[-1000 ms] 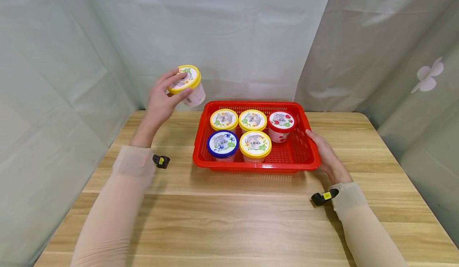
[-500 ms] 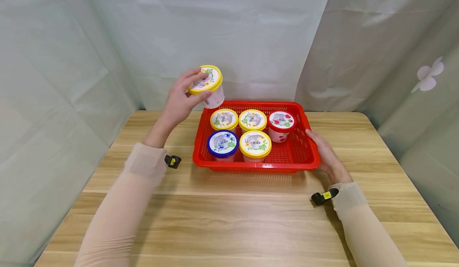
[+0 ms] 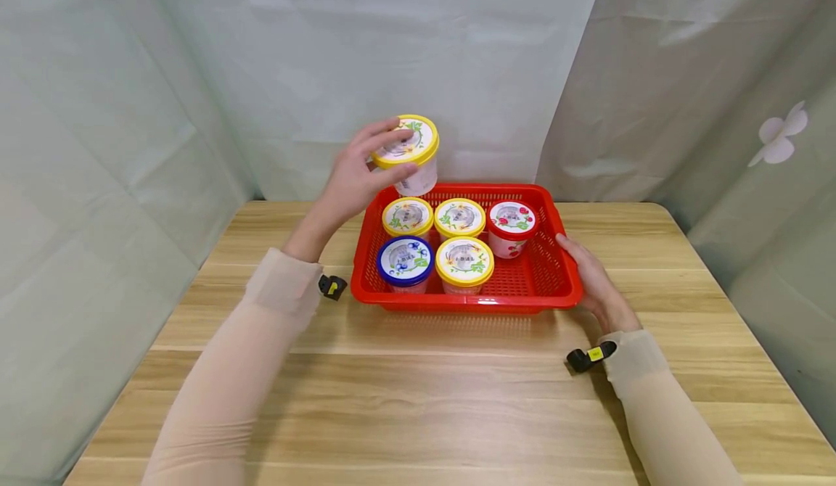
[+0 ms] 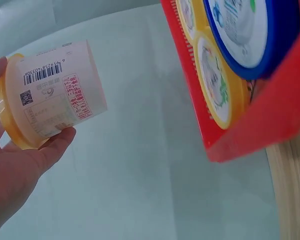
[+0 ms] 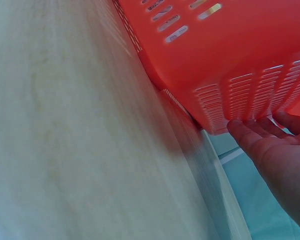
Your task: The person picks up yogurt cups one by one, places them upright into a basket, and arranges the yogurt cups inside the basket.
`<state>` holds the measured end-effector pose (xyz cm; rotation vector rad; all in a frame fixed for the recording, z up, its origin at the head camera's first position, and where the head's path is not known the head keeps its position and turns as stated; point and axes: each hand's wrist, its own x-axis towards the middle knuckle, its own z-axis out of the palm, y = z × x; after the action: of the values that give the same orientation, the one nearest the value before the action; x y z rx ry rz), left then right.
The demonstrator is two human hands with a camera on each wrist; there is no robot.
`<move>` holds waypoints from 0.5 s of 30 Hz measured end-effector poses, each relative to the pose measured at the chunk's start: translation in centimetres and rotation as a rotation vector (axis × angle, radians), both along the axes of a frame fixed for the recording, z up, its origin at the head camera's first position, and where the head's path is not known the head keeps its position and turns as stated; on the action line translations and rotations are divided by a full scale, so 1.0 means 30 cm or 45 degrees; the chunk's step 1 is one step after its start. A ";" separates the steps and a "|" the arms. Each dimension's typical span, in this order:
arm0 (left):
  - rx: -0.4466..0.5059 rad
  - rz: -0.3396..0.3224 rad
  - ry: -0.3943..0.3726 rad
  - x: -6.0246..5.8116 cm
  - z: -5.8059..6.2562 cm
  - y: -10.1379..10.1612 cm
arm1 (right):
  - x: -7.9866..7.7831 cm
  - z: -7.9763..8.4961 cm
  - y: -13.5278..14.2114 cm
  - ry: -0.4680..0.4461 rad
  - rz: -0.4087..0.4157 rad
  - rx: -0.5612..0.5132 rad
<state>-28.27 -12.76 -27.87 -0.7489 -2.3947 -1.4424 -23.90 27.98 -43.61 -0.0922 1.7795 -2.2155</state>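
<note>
In the head view my left hand point(image 3: 350, 178) grips a white cup point(image 3: 421, 176) with a yellow lid. The cup hangs slightly tilted above the back left rim of a red plastic basket point(image 3: 522, 302). Up close in the left wrist view, the cup's side point(image 4: 55, 92) bears a barcode, with fingers and thumb around its lid end. My right hand point(image 3: 596, 283) rests against the basket's right side. From the right wrist, its extended fingers point(image 5: 245, 134) touch the slotted outer wall point(image 5: 215, 100). The basket holds several lidded cups, including a blue-lidded cup point(image 3: 406, 261) and a red-lidded cup point(image 3: 512, 228).
Several yellow-lidded cups, one at the front point(image 3: 465, 261), stand beside the blue one. The basket's right part shows bare mesh floor point(image 3: 512, 279). Beneath is a wooden table point(image 3: 418, 399), with pale curtains point(image 3: 405, 51) behind and at both sides.
My left hand has carried the yellow-lidded cup to the right, from left of the basket to above its back left rim. My right hand and the basket have stayed in place.
</note>
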 end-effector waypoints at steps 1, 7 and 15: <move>-0.002 -0.008 0.002 0.000 0.002 0.007 | -0.001 -0.001 0.000 0.001 0.000 -0.002; -0.037 -0.034 0.012 0.000 0.015 0.046 | -0.003 -0.002 -0.001 -0.006 -0.002 0.001; -0.054 -0.070 -0.026 -0.005 0.010 0.079 | 0.000 0.002 -0.005 -0.016 -0.008 0.000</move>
<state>-28.43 -10.40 -27.58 -0.8199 -2.4454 -1.4309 -23.91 27.84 -43.54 -0.0730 1.7752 -2.2157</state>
